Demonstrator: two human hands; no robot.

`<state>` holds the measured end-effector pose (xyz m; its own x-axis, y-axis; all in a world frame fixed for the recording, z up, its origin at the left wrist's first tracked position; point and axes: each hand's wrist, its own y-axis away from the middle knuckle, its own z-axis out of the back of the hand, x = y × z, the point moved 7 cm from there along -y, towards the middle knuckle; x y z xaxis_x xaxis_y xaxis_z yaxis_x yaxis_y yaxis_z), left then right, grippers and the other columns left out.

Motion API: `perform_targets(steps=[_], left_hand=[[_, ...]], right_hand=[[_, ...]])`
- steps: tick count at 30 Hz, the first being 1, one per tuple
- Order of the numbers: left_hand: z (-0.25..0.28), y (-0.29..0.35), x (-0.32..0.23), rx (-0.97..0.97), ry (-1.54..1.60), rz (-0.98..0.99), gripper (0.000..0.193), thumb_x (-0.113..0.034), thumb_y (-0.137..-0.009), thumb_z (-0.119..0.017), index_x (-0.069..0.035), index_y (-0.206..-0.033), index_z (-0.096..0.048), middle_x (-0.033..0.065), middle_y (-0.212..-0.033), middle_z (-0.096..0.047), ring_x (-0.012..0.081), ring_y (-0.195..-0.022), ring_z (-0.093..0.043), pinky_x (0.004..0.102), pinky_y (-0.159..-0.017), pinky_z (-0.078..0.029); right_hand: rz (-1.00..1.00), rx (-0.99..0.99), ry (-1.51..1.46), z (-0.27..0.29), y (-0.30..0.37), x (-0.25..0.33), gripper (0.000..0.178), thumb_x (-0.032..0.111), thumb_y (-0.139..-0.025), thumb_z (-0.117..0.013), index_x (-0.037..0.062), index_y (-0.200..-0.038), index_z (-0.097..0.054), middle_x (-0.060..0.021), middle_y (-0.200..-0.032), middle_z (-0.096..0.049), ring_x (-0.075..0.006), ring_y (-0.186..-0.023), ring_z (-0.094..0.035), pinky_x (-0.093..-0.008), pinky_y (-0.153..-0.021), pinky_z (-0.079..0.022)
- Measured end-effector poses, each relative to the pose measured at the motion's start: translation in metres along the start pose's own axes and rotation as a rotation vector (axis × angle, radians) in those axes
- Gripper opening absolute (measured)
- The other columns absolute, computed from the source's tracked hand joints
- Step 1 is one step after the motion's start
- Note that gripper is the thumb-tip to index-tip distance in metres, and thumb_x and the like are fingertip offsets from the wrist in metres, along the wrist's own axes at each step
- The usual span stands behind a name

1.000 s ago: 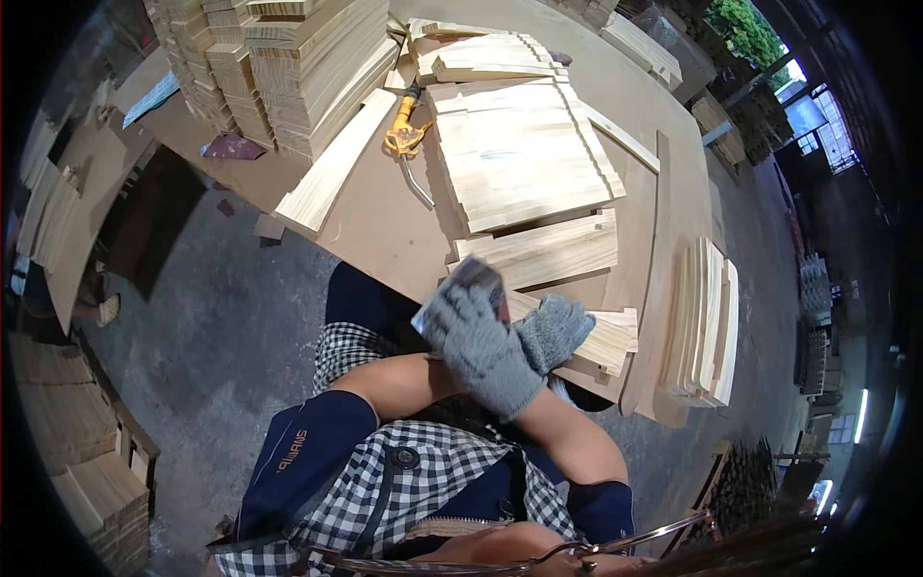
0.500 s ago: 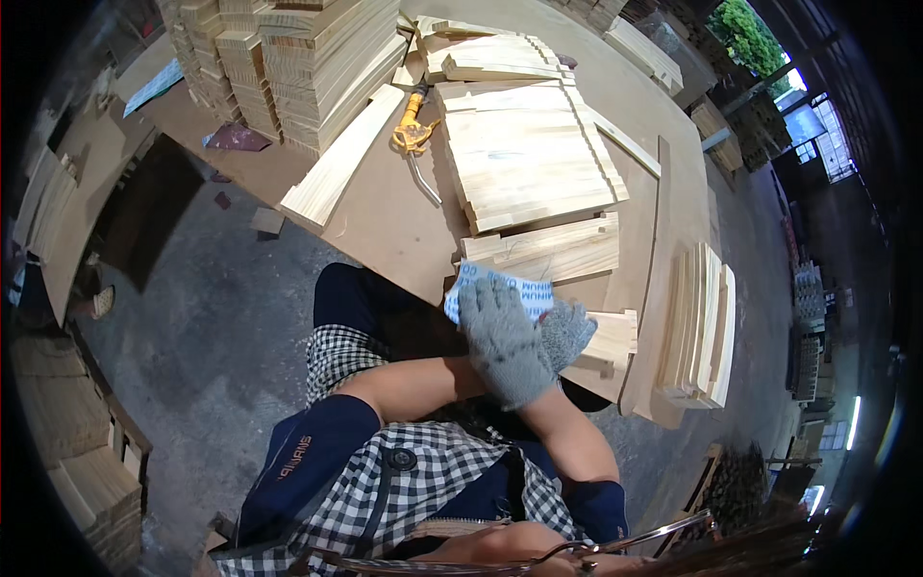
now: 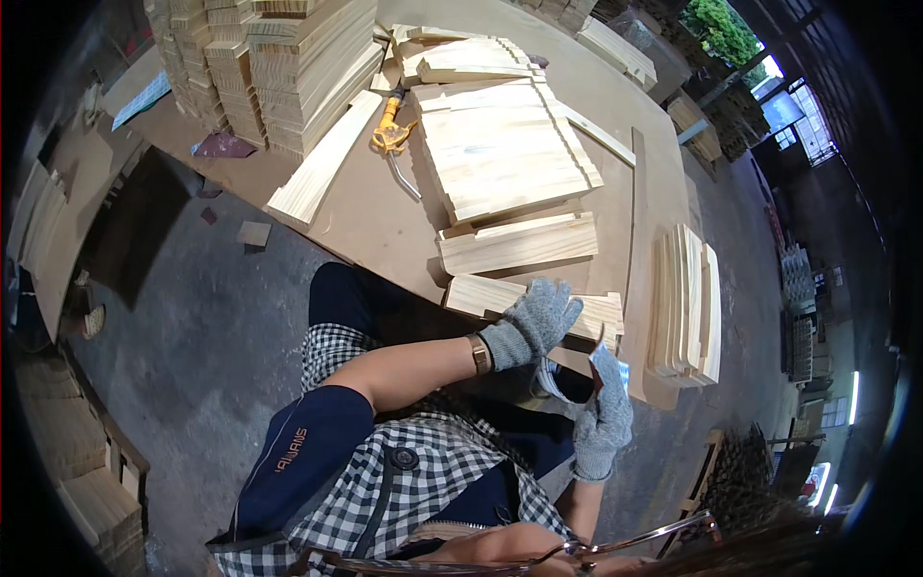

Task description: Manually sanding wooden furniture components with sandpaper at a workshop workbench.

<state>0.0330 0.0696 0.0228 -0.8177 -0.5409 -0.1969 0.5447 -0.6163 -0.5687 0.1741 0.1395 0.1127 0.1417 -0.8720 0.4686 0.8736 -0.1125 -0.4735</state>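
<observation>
A worker's gloved left hand [image 3: 538, 322] lay open on cut planks [image 3: 524, 300] at the surface [image 3: 365, 216] edge, the right hand [image 3: 606, 418] pinching a small sheet [image 3: 609, 363]; stacks remained unsorted.

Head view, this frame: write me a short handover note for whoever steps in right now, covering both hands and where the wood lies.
Left hand: gloved, open, fingers spread over the near stack of short wooden boards at the workbench edge; whether it touches them is unclear.
Right hand: gloved, raised off the bench, pinching a small pale flat piece; what it is cannot be told.
On the bench: a large fan of boards, a smaller stack, a long plank, a yellow hand tool lying untouched.
Boards on edge stand at the right.
Done or left: not readable from this frame.
</observation>
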Motion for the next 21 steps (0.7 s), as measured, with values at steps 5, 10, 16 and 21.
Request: perform_targets(steps=[5,10,16,21], left_hand=[[-0.001,-0.02,-0.006,0.272,0.099,0.011,0.026,-0.024,-0.089,-0.057,-0.005,-0.104,-0.063,0.0221,-0.097,-0.067,0.0328,-0.085,-0.065,0.0463,-0.075,-0.05],[0.005,-0.06,-0.014,0.163,0.385,-0.087,0.026,-0.025,-0.088,-0.062,-0.01,-0.108,-0.067,0.0131,-0.086,-0.07,0.0312,-0.074,-0.071,0.047,-0.062,-0.053],[-0.039,-0.068,-0.009,0.348,-0.043,0.093,0.029,-0.027,-0.088,-0.062,-0.01,-0.11,-0.07,0.0128,-0.099,-0.069,0.0337,-0.102,-0.064,0.0531,-0.085,-0.047],[-0.035,-0.037,-0.034,-0.059,-0.03,0.172,0.047,-0.036,-0.088,-0.064,-0.008,-0.125,-0.062,0.0187,-0.112,-0.059,0.0337,-0.098,-0.056,0.0524,-0.082,-0.042]], right_hand=[[-0.236,-0.219,-0.108,0.02,0.029,-0.033,0.051,-0.011,-0.086,-0.046,-0.0028,-0.134,-0.062,-0.0169,-0.131,-0.067,-0.0297,-0.123,-0.063,-0.0394,-0.106,-0.046],[-0.386,-0.373,0.226,0.04,0.047,-0.058,0.039,0.003,-0.09,-0.063,-0.0014,-0.128,-0.066,-0.0201,-0.116,-0.071,-0.0321,-0.102,-0.071,-0.0385,-0.09,-0.055],[-0.381,-0.092,0.317,0.006,0.031,-0.089,0.039,0.0,-0.095,-0.055,0.0043,-0.132,-0.063,-0.0204,-0.119,-0.069,-0.0359,-0.109,-0.067,-0.0422,-0.093,-0.052],[-0.184,-0.113,0.343,-0.003,-0.028,-0.096,0.055,-0.006,-0.086,-0.05,0.0124,-0.137,-0.06,-0.0172,-0.127,-0.066,-0.0345,-0.117,-0.063,-0.0434,-0.099,-0.05]])
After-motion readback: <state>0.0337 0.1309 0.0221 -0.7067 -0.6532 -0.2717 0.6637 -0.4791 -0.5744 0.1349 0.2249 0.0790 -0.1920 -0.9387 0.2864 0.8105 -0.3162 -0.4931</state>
